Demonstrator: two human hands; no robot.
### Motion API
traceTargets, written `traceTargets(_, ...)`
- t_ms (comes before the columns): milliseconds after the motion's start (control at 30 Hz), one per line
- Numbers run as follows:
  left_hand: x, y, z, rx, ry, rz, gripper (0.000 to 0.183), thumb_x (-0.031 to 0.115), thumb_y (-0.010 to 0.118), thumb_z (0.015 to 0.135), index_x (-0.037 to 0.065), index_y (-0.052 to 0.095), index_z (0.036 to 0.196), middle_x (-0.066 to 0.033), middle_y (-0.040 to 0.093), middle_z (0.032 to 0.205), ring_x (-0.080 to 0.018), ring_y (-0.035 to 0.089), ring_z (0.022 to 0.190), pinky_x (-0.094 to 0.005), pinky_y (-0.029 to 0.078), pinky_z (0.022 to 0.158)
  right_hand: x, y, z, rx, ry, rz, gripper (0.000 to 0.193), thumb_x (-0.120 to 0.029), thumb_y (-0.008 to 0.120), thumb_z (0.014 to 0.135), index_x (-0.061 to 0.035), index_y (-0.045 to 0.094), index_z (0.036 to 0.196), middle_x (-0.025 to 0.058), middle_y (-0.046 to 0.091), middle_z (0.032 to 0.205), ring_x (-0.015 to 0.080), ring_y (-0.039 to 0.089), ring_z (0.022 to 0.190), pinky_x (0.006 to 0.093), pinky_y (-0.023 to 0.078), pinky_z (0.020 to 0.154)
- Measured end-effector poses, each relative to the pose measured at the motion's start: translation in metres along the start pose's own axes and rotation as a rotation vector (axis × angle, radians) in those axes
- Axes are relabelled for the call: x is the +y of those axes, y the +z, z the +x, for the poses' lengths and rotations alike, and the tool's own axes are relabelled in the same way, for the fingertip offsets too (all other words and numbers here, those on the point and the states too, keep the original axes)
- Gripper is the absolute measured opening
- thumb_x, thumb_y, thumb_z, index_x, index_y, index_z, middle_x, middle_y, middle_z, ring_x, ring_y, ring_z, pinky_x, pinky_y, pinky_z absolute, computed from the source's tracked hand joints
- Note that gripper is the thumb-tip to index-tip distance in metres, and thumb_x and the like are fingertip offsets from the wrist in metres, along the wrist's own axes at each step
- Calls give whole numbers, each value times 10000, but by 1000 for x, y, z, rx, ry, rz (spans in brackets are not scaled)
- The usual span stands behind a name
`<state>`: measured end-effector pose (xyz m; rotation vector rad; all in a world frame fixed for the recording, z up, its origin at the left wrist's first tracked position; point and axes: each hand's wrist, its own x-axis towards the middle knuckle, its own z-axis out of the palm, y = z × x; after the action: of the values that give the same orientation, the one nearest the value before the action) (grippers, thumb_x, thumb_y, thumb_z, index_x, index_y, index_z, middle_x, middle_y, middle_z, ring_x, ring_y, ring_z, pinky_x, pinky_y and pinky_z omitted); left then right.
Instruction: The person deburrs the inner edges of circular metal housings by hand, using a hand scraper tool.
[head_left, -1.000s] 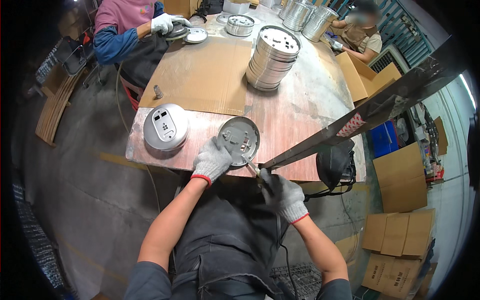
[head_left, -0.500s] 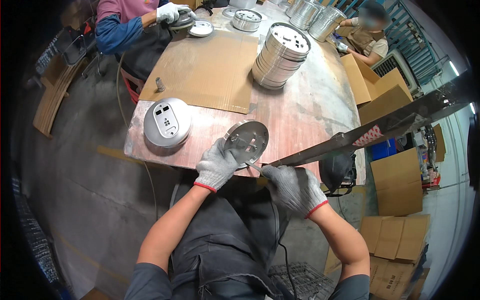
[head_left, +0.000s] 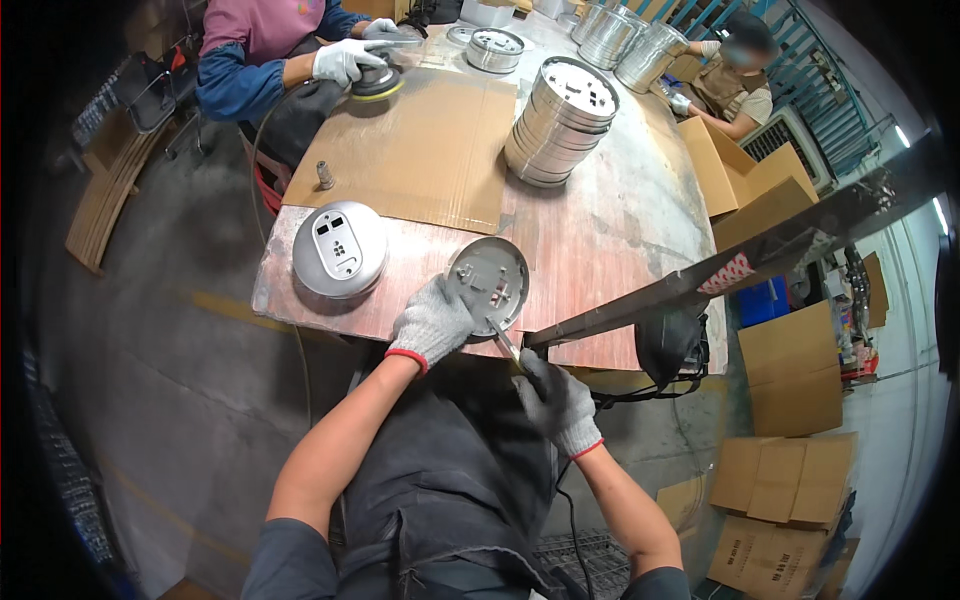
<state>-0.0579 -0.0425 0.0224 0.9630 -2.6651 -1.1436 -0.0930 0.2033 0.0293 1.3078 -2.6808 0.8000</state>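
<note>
My left hand [head_left: 435, 322], in a grey knit glove with a red cuff, grips the left edge of a round, shallow metal cover [head_left: 478, 268]. The cover is tilted, its inner side with small bosses and cutouts facing me. My right hand [head_left: 560, 405], gloved the same way, is closed around a thin, flat, file-like tool [head_left: 506, 341]. The tool's tip meets the cover's near rim. To the left of my left hand, a stack of similar covers [head_left: 340, 262] rests on the table, its top one showing an oval recessed panel with holes.
A cardboard sheet [head_left: 420, 150] covers part of the table, with a small metal fitting [head_left: 324, 175] on it. Beyond stands a tall stack of covers [head_left: 560, 130]. A dark metal beam [head_left: 690, 288] slants across the right. One person holds a round sander [head_left: 375, 82]; another sits far right.
The cover has turned to show more of its inner side. My right hand has moved down and left, exposing more of the tool. The person across has brought the sander out over the cardboard.
</note>
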Motion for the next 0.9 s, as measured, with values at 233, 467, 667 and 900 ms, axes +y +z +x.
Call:
traceTargets(233, 11, -80, 7, -260, 186, 298, 495, 435, 675, 830, 27, 667, 1112, -259, 714, 1019, -408, 708, 1009, -447, 563, 886, -20, -46, 15, -305, 55, -116, 398, -334, 664, 929, -195, 614, 1299, 145, 721, 959, 371, 716, 790, 483, 578, 671)
traceTargets(467, 18, -47, -10, 9, 85, -361, 445, 217, 713, 859, -6, 640, 1237, -216, 729, 1117, -275, 725, 1042, -372, 554, 939, -8, -44, 14, -317, 54, -127, 410, -342, 680, 922, -216, 622, 1308, 124, 717, 940, 369, 708, 779, 479, 568, 655)
traceTargets(667, -20, 30, -12, 249, 112, -438, 198, 178, 665, 878, 38, 652, 1017, -220, 727, 951, -407, 713, 930, -462, 566, 804, -20, -53, 23, -321, 53, -153, 364, -338, 650, 938, -213, 610, 1278, 123, 713, 904, 376, 703, 739, 487, 564, 622)
traceTargets(900, -10, 29, -22, 377, 124, -378, 154, 173, 662, 885, 60, 659, 989, -201, 728, 888, -398, 722, 839, -467, 569, 729, -31, -76, 44, -317, -23, -241, 319, -276, 617, 932, -168, 601, 1231, 135, 689, 799, 353, 689, 632, 493, 547, 533)
